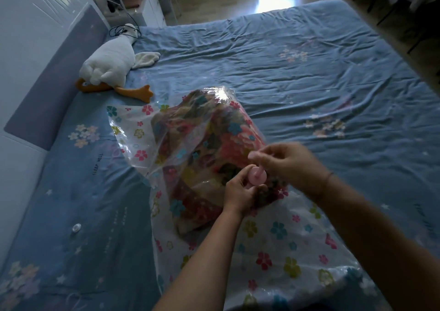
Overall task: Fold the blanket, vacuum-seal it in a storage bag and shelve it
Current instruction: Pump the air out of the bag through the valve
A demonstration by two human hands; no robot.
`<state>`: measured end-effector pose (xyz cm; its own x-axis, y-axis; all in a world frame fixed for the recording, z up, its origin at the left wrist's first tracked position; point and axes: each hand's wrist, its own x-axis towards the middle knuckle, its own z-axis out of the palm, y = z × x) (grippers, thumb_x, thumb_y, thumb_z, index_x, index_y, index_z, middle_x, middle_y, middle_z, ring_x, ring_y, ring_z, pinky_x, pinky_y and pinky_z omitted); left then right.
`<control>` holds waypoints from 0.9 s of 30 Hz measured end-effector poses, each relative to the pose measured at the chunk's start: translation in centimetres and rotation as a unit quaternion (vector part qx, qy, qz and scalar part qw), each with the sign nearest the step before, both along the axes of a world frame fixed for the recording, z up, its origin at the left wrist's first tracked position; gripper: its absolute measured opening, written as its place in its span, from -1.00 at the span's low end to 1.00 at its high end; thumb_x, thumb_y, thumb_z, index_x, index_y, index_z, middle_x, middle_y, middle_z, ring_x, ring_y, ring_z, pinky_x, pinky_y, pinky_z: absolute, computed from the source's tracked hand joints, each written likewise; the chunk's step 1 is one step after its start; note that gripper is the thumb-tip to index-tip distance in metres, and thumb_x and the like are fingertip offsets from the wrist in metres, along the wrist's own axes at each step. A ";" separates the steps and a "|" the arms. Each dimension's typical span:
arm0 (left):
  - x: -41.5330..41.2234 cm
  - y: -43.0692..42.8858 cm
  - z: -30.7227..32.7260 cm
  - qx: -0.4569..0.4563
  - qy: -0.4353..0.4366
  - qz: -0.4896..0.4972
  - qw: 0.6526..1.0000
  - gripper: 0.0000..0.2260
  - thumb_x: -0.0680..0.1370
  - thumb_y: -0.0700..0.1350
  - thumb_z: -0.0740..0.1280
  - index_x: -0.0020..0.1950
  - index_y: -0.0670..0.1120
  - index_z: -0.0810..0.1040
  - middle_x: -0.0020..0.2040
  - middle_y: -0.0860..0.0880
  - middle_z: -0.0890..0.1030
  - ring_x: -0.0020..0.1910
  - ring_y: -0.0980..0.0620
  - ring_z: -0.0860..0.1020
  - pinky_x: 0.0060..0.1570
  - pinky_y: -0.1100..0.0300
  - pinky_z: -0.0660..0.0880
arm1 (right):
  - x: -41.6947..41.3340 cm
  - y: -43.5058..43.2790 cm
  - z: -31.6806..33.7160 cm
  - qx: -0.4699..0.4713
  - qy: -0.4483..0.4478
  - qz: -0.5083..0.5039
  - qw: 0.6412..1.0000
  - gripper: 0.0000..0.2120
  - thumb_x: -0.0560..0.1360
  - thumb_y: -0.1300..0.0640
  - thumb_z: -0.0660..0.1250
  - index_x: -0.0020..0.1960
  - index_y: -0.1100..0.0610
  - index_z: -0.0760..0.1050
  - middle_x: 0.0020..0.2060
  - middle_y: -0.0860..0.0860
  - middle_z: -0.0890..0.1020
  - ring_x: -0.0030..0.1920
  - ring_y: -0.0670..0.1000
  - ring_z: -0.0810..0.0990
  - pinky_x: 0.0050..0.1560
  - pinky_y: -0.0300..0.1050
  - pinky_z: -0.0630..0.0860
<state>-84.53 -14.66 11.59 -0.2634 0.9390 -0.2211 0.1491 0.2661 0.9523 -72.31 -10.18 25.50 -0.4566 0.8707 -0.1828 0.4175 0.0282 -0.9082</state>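
Firmly, L hand [238, 191], R hand [289, 163] pinch pump [257, 177]

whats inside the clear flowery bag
A folded floral blanket shows through the storage bag. Its underside and inner folds are hidden; the left hand covers part by the pink valve.

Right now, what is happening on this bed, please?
A person is working on a clear flower-printed storage bag that lies on the blue bed. The folded blanket is already inside it. The left hand grips the round base of a small pink pump on the bag, and the blurred right hand holds its stem. The bag still looks puffy.
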 end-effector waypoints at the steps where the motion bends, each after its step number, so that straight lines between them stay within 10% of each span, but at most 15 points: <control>1: 0.0 0.0 0.1 -0.001 -0.003 0.001 1.000 -0.49 0.39 -0.23 0.53 0.33 -0.10 0.52 0.16 0.00 0.62 0.11 0.15 0.57 0.01 0.51 0.46 | 0.3 0.0 1.9 0.005 0.056 -0.006 0.998 -0.80 0.44 0.03 0.41 -0.09 0.15 0.66 -0.27 0.05 0.68 -0.35 -0.17 0.57 -0.31 -0.31 0.49; 4: 0.3 0.1 0.1 -0.004 0.002 0.003 1.000 -0.49 0.39 -0.23 0.53 0.32 -0.08 0.52 0.16 0.01 0.62 0.12 0.14 0.56 0.02 0.53 0.44 | 0.7 0.2 1.7 0.019 0.090 -0.035 0.995 -0.73 0.39 -0.03 0.41 -0.09 0.17 0.66 -0.27 0.06 0.68 -0.36 -0.17 0.58 -0.31 -0.34 0.50; 9: 0.8 -0.3 -0.6 -0.003 0.014 -0.015 1.000 -0.63 0.44 -0.29 0.46 0.19 0.00 0.59 0.10 0.00 0.66 0.06 0.14 0.61 0.03 0.34 0.51 | -0.8 -0.5 -6.3 -0.020 -0.155 -0.007 0.988 -0.78 0.52 -0.08 0.30 -0.02 0.03 0.63 -0.23 -0.08 0.65 -0.20 -0.12 0.61 -0.10 -0.12 0.61; 16: -0.2 0.4 0.0 -0.010 0.010 -0.005 1.000 -0.46 0.38 -0.20 0.55 0.34 -0.07 0.52 0.17 -0.01 0.63 0.14 0.11 0.58 0.15 0.32 0.51 | -0.1 -0.1 3.1 0.054 0.076 -0.030 0.995 -0.87 0.45 0.04 0.40 -0.16 0.09 0.66 -0.37 -0.04 0.65 -0.43 -0.26 0.53 -0.38 -0.44 0.40; 22: 0.4 0.1 -0.1 -0.018 0.047 -0.026 0.998 -0.57 0.43 -0.33 0.46 0.30 -0.17 0.54 0.17 -0.10 0.63 0.08 0.12 0.58 -0.10 0.56 0.43 | -1.1 -0.4 -5.8 -0.018 -0.144 -0.026 0.989 -0.82 0.50 -0.03 0.35 -0.10 0.05 0.64 -0.30 -0.05 0.65 -0.25 -0.08 0.62 -0.08 0.02 0.61; 27: -0.2 0.1 0.2 -0.022 0.024 -0.018 0.999 -0.51 0.40 -0.23 0.52 0.31 -0.04 0.54 0.13 0.04 0.64 0.03 0.24 0.58 -0.01 0.50 0.46 | -0.3 -0.2 0.2 0.035 -0.029 -0.026 0.999 -0.87 0.47 0.00 0.40 -0.19 0.04 0.64 -0.36 -0.04 0.65 -0.38 -0.23 0.55 -0.30 -0.27 0.52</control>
<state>-84.76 -14.53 11.83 -0.2408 0.9379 -0.2495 0.2041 0.3003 0.9318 -72.62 -10.38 25.74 -0.4013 0.9042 -0.1460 0.4726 0.0679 -0.8787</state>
